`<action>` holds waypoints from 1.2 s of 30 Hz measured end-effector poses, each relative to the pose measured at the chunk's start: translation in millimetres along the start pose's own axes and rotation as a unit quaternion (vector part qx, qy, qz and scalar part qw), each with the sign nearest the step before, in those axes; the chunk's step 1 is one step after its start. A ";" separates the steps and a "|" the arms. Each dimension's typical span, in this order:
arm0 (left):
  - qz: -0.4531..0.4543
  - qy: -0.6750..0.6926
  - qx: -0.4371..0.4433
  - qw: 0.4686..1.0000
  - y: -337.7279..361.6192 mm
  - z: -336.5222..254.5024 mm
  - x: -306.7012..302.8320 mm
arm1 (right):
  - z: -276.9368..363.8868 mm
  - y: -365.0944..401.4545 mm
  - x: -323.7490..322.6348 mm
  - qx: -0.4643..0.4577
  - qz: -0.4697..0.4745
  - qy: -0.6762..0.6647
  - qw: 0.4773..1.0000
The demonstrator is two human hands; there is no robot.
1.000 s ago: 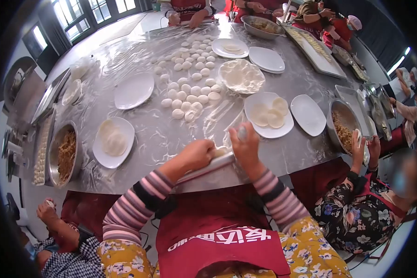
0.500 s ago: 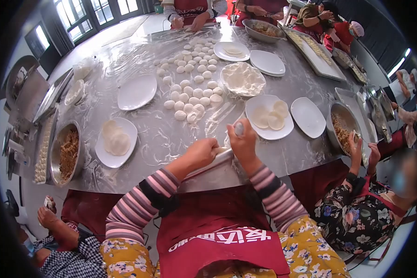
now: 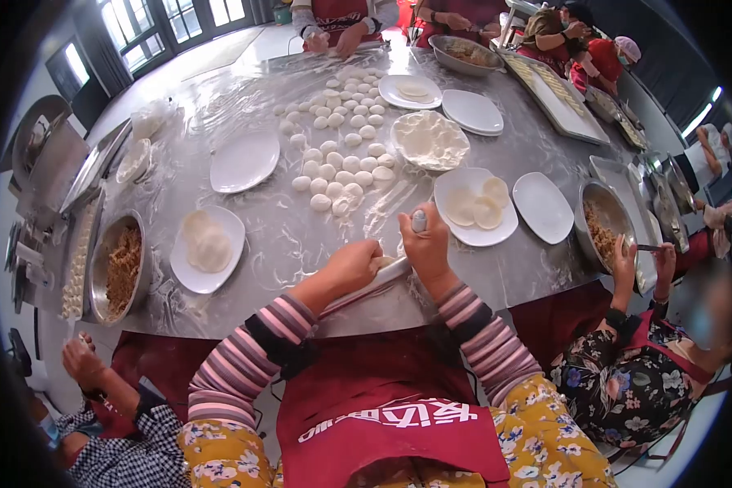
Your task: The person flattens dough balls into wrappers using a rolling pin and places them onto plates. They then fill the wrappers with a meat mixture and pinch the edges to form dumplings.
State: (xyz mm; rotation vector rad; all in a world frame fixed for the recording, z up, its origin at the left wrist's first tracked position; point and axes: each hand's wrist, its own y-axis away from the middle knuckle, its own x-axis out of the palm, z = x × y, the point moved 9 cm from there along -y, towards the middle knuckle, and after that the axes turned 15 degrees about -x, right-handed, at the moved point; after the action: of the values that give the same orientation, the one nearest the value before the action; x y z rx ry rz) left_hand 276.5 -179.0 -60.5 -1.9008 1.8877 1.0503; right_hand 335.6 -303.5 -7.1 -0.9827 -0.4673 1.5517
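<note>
My left hand (image 3: 351, 270) is closed close to the table surface, its fingers pinching the edge of a small dough piece (image 3: 385, 261) that they mostly cover. Right beside it, my right hand (image 3: 425, 244) is wrapped round a rolling pin (image 3: 419, 220); its rounded grey end sticks up out of the fist. Beyond my hands lie several floured dough balls (image 3: 327, 172). A plate (image 3: 462, 231) with several flat dough wrappers (image 3: 488, 212) stands to the right of my right hand. Left of my left hand, another plate (image 3: 189, 276) carries stacked wrappers (image 3: 208, 246).
A flour-filled plate (image 3: 429, 140) and bare white plates (image 3: 245, 162) stand on the floury metal table (image 3: 293, 232). Bowls of filling (image 3: 122, 268) sit at both sides. Co-workers work left, right (image 3: 626, 382) and opposite (image 3: 339, 24); trays (image 3: 553, 98) of dumplings stand at the back right.
My hands stay nearly in place over the dough piece. The view shifts slightly. The co-worker on the right now holds a dark thin utensil level beside the bowl.
</note>
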 end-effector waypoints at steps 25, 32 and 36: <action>0.097 -0.041 0.024 0.994 17.8 9.5 9.6 | 14.3 17.4 -26.8 -0.004 -0.038 0.026 0.999; 0.074 -0.047 0.005 0.996 16.5 10.5 7.6 | 38.0 39.5 -50.0 -0.097 0.002 0.055 0.994; 0.058 0.030 0.073 0.995 -17.3 -33.6 21.0 | 67.7 59.2 -76.4 -0.075 0.039 0.041 0.996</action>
State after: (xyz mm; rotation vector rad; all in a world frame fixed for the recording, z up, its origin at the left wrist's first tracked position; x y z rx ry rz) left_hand 300.7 -214.4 -55.6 -1.7793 2.0690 0.8703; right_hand 243.2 -374.6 11.2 -1.1873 -0.4982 1.5562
